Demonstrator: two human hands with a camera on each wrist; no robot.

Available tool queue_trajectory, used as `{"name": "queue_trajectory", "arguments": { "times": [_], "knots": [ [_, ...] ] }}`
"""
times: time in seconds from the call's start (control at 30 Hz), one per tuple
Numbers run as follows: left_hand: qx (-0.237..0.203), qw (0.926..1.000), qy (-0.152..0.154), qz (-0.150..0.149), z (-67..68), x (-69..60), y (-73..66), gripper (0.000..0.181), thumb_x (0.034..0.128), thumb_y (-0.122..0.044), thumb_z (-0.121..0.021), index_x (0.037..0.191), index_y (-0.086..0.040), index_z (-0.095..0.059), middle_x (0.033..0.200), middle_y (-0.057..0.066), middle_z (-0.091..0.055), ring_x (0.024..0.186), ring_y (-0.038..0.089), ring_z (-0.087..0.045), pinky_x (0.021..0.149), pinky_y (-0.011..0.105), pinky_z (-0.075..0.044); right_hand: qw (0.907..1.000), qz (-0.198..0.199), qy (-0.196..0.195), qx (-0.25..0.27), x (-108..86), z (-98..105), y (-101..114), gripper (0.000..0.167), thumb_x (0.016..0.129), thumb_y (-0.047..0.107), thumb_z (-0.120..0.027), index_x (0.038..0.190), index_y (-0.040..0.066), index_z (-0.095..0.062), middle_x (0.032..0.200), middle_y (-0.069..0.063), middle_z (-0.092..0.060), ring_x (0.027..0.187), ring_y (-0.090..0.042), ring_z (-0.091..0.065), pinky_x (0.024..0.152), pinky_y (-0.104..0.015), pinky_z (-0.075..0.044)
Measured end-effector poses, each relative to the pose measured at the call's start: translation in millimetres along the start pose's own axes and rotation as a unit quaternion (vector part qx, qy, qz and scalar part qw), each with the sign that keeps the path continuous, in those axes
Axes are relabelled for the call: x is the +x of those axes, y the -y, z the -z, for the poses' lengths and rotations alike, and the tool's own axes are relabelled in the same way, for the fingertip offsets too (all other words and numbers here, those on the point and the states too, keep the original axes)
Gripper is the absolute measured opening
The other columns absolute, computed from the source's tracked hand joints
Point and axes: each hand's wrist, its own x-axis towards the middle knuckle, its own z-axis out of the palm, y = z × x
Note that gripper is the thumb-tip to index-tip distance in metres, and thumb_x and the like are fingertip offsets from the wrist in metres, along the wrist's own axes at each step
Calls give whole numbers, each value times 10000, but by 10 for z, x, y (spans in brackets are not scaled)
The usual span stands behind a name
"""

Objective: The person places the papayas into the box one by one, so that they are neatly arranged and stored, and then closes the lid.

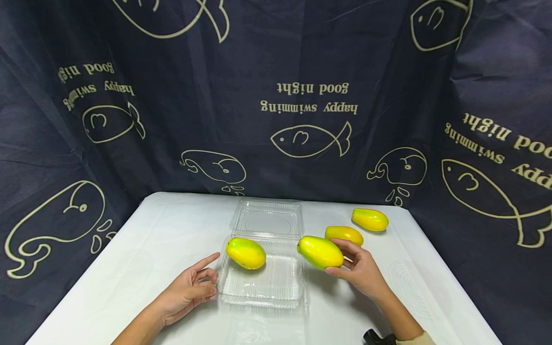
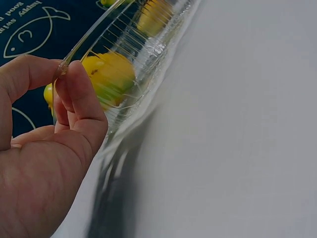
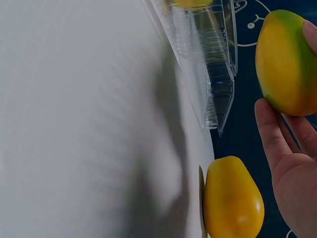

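The right grip (image 1: 361, 272) holds a fruit (image 1: 320, 252) at its fingertips (image 3: 266, 113), inside the desk's (image 1: 435, 278) right edge. The left grip (image 1: 189, 291) pinches a container (image 1: 276, 280).

Bright head view, dimmer wrist views, soft shadows (image 3: 168, 104) on tabletop (image 3: 59, 129)

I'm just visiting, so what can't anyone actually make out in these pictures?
Head view: part of the nearer loose fruit, behind the held fruit and right hand.
Head view: what the dark object is, cut off by the bottom edge.
Left wrist view: surface details of one fruit, blurred behind the clear box.
Right wrist view: one side of the held fruit, past the right edge.
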Motion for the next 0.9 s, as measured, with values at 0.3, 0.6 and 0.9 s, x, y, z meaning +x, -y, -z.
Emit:
{"name": "queue_trajectory", "arguments": {
  "times": [0.3, 0.6, 0.9],
  "knots": [
    [36, 10000, -34, 31, 2, 0, -4, 938, 962, 93, -579, 1646, -76, 40, 1058, -53, -522, 849, 37, -607, 832, 230, -578, 9999, 61, 80, 68, 25, -56, 2, 657, 785, -24, -849, 1379, -47, -570, 1319, -86, -596, 1101, -49, -654, 907, -224, -588],
    [15, 10000, 7, 20, 3, 0, -7, 938, 967, 91, -573, 1646, -78, 52, 1058, -58, -523, 851, 36, -613, 836, 228, -579, 9995, -89, 201, 215, 63, -96, -8, 662, 783, -19, -853, 1382, -46, -572, 1321, -241, -572, 1076, -81, -670, 912, -232, -587],
    [9, 10000, -32, 19, -4, 2, -7, 944, 960, 94, -584, 1645, -74, 43, 1056, -56, -527, 855, 39, -611, 831, 231, -583, 9989, -108, 349, 295, 97, -136, -3, 676, 781, 2, -862, 1394, -7, -575, 1336, -173, -593, 1069, -125, -697, 919, -261, -591]
  ]
}}
